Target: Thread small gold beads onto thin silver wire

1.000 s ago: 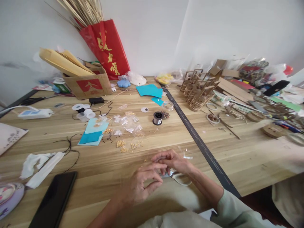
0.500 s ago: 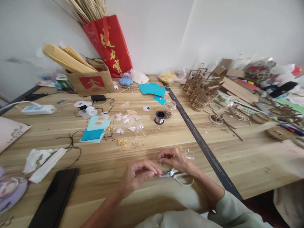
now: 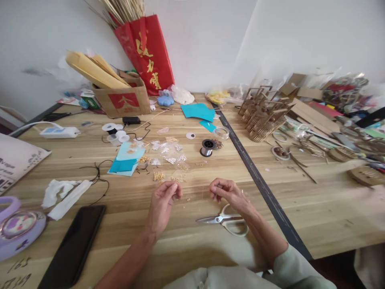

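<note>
My left hand (image 3: 162, 204) is raised over the table with thumb and fingers pinched together. Whatever is in that pinch is too small to make out. To its right, my right hand (image 3: 227, 193) is also closed in a pinch, and a faint thin strand seems to hang by its fingertips. White-handled scissors (image 3: 221, 219) lie on the wood below the right hand, untouched. A few small gold beads (image 3: 188, 199) rest between the hands. Beyond the left fingers lies a pile of gold beads (image 3: 158, 176), and farther back stands a spool of thin clear or silvery line (image 3: 207, 148).
Small plastic bags (image 3: 171, 152) and blue paper (image 3: 123, 165) lie behind the hands. A black phone (image 3: 73, 245) sits front left. A dark strip (image 3: 255, 180) crosses the table. Woven bamboo baskets (image 3: 260, 116) stand back right, a red bag (image 3: 150, 56) at the back.
My left hand has moved up and left, off the scissors' tip. My right hand has risen slightly and the hands are farther apart. The view has shifted a little left.
</note>
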`<state>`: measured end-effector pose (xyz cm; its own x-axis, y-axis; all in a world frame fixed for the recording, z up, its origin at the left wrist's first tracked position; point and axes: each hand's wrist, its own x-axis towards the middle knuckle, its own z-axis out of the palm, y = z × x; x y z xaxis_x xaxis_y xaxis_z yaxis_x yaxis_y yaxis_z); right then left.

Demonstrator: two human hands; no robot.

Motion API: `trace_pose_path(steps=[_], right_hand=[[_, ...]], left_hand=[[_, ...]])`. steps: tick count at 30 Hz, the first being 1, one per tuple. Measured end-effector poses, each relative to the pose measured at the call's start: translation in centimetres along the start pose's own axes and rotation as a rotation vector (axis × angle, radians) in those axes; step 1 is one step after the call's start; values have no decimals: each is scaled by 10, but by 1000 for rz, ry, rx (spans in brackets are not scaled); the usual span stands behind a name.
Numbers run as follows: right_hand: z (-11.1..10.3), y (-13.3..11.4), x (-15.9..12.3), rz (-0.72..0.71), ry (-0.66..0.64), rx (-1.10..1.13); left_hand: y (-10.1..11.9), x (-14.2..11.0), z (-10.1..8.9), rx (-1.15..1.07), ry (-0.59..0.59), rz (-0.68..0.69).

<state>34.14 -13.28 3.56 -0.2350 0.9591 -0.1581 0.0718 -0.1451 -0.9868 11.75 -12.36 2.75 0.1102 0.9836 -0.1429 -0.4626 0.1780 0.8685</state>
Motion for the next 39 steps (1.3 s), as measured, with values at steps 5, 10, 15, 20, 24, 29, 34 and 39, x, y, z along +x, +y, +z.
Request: trace_pose_path(steps=[5, 10, 15, 20, 24, 29, 34, 39], right_hand=[[5, 1, 1, 8, -8, -60], [11, 5, -1, -29, -33, -197], [16, 8, -4, -66, -80, -393], [21, 9, -6, -76, -141, -495], [23, 10, -6, -68, -167, -546], [21, 14, -6, -106, -157, -638], [18, 18, -4, -105, -148, -700], [19, 20, -4, -131, -159, -719]], left_hand=[[-10, -2, 3, 161, -42, -7], [-13, -6, 4, 321, -119, 70], [-14, -11, 7, 441, -221, 146], [-19, -13, 7, 413, -215, 99], [-19, -13, 7, 351, -158, 71], [-14, -9, 7, 225, -80, 49], [-8, -5, 4, 153, -79, 68], [-5, -5, 3, 66, -146, 61]])
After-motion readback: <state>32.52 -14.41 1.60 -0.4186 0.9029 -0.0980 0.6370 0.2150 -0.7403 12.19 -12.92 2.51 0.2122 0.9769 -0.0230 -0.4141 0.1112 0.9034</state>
